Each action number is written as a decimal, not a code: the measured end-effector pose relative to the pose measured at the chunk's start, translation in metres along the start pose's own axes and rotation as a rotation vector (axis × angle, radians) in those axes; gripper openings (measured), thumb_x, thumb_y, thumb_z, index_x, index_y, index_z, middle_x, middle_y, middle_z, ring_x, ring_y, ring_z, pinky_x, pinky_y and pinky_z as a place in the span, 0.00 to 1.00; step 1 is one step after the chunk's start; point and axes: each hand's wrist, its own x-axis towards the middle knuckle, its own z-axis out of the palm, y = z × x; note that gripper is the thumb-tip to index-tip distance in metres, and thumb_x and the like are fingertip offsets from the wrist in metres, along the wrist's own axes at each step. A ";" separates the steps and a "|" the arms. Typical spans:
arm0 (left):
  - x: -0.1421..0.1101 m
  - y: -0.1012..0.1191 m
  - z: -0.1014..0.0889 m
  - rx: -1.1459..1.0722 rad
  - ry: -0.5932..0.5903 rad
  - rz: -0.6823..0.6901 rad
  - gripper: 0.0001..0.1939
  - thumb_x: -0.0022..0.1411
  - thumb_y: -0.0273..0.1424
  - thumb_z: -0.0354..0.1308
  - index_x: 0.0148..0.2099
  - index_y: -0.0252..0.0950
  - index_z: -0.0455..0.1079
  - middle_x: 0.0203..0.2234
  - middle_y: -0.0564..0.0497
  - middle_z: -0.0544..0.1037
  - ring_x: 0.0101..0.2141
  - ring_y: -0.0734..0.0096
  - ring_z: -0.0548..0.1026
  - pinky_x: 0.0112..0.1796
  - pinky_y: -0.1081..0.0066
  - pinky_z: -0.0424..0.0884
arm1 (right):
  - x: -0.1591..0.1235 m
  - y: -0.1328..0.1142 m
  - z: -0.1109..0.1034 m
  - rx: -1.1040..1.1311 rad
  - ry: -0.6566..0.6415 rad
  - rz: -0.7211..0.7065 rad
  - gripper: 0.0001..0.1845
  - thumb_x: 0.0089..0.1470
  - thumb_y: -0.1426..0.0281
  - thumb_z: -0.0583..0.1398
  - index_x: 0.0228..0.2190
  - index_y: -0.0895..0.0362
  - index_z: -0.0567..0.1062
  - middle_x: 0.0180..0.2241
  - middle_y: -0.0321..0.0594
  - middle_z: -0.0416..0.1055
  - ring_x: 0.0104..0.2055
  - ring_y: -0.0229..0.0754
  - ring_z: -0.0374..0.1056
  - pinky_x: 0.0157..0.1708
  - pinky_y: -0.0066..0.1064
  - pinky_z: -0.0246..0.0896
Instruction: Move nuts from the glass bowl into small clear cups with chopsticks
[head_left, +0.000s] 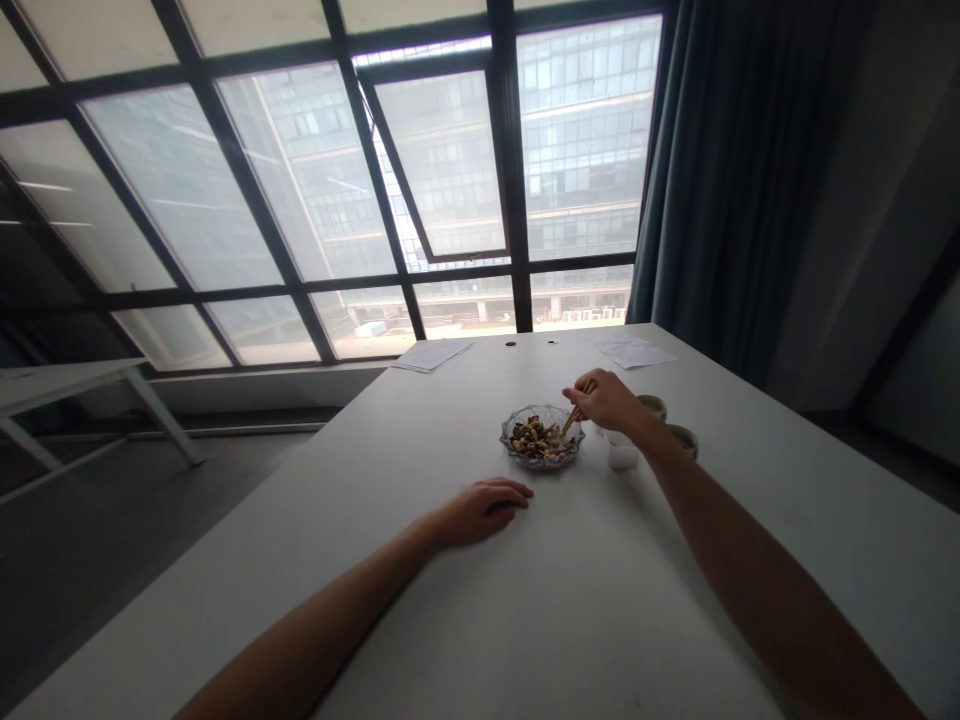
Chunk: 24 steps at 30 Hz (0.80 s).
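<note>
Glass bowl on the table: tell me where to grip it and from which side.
Grip the rim of the glass bowl at its near-left edge, coming in with the left hand, which rests close by. The shallow, flared shape makes the rim the likeliest hold, and the right hand and chopsticks crowd the other side.
</note>
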 end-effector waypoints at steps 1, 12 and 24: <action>0.000 -0.001 0.001 0.001 -0.001 0.002 0.14 0.73 0.33 0.55 0.57 0.40 0.76 0.57 0.44 0.78 0.56 0.61 0.76 0.60 0.64 0.70 | 0.000 0.000 -0.003 0.004 0.011 -0.007 0.19 0.62 0.68 0.65 0.19 0.58 0.74 0.23 0.46 0.79 0.25 0.44 0.77 0.22 0.26 0.64; -0.014 -0.015 -0.002 0.005 -0.008 -0.007 0.14 0.73 0.32 0.55 0.57 0.40 0.76 0.57 0.44 0.78 0.56 0.60 0.76 0.60 0.63 0.70 | 0.000 0.041 -0.076 -0.123 0.548 0.170 0.12 0.58 0.66 0.66 0.24 0.57 0.78 0.21 0.46 0.77 0.27 0.51 0.79 0.31 0.34 0.73; -0.020 -0.007 -0.007 -0.012 -0.001 0.003 0.14 0.73 0.33 0.55 0.57 0.40 0.76 0.57 0.43 0.78 0.56 0.61 0.76 0.59 0.63 0.71 | 0.011 0.050 -0.064 -0.111 0.545 0.229 0.12 0.58 0.65 0.66 0.25 0.57 0.78 0.22 0.48 0.77 0.27 0.50 0.79 0.36 0.38 0.75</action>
